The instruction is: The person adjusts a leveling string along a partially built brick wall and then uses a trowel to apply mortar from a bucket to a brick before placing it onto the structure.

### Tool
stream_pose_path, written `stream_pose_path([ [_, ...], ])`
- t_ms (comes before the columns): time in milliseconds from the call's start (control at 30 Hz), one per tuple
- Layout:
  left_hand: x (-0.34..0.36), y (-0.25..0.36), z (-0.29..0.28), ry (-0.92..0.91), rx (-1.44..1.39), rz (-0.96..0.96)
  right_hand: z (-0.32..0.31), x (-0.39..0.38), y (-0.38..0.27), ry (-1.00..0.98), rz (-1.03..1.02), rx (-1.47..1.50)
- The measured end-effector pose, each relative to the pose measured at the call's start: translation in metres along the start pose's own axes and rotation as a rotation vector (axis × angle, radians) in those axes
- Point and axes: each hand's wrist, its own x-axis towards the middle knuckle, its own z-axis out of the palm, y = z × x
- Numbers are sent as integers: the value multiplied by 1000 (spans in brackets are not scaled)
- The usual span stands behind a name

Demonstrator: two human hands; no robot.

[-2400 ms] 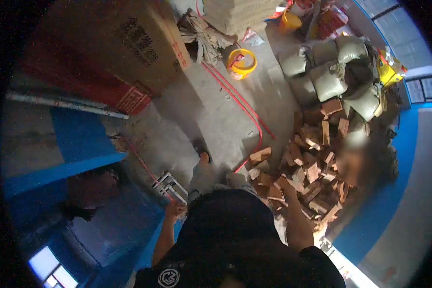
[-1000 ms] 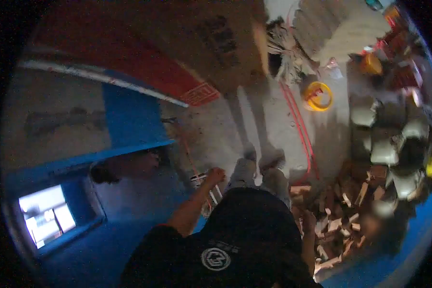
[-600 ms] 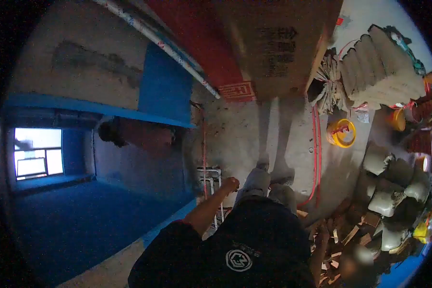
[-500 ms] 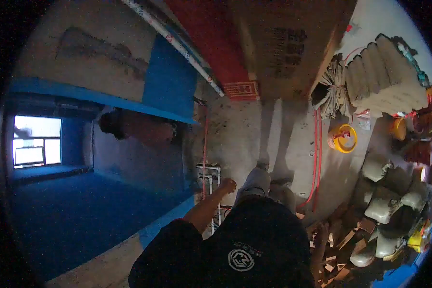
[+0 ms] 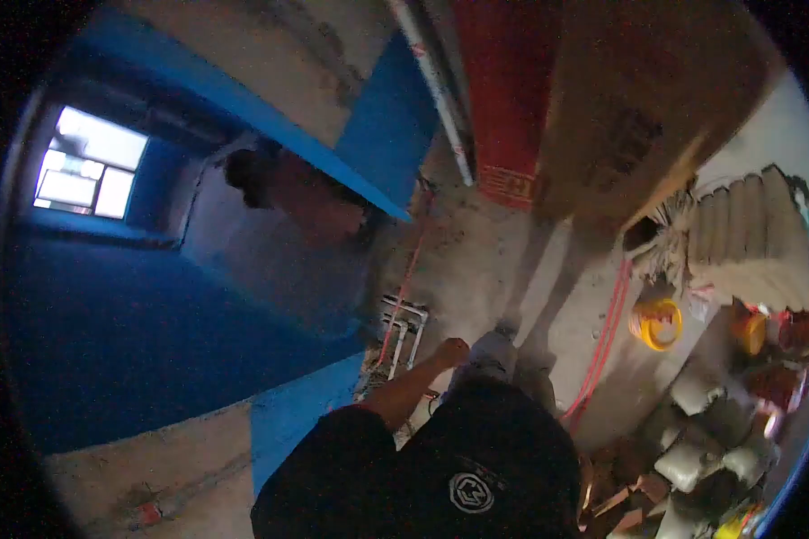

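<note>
My left hand (image 5: 450, 352) hangs with curled fingers beside my grey trouser leg (image 5: 490, 354), over the floor near white pipes (image 5: 405, 310) and a thin red line (image 5: 404, 278). Whether it holds anything is too small and dark to make out. My right hand is hidden beside my dark shirt, at the lower right of the head view. Ahead of my legs, a long shadow falls on the concrete floor (image 5: 476, 251) toward a large brown carton (image 5: 602, 108) with a red part (image 5: 503, 90).
A blue-coated opening with a window (image 5: 90, 162) lies left, below a blue-edged ledge (image 5: 306, 135). Red tubes (image 5: 607, 332) run along the floor. A yellow bucket (image 5: 658, 323), stacked brown sacks (image 5: 748, 234), filled bags (image 5: 688, 463) and wood offcuts (image 5: 625, 499) lie right.
My view has swung left, so the wood pile and bags slid to the lower right edge and the blue window opening came fully into sight. My left hand came forward beside my leg.
</note>
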Motion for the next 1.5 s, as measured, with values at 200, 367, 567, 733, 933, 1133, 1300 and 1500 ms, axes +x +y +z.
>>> stream_pose_path([
  [200,13,9,-2,-7,731,-129,39,48,-80,-64,-61,-121],
  [367,-9,34,-39,-205,759,-95,60,76,-149,-111,-106,-199],
  [567,-33,27,-25,-354,1030,117,75,85,-193,-198,-157,-265],
  [733,-25,31,-21,-305,718,-136,72,86,-201,-206,-157,-288],
  [933,-11,45,-29,-107,-467,-744,52,77,-171,-143,-110,-265],
  [1133,-13,15,-55,-347,267,-189,24,51,-101,-81,-76,-159],
  [1300,44,68,-47,-133,-546,-859,-16,22,-12,104,-128,-189],
  [1500,43,29,-56,-480,-986,-800,22,-1,49,40,18,357],
])
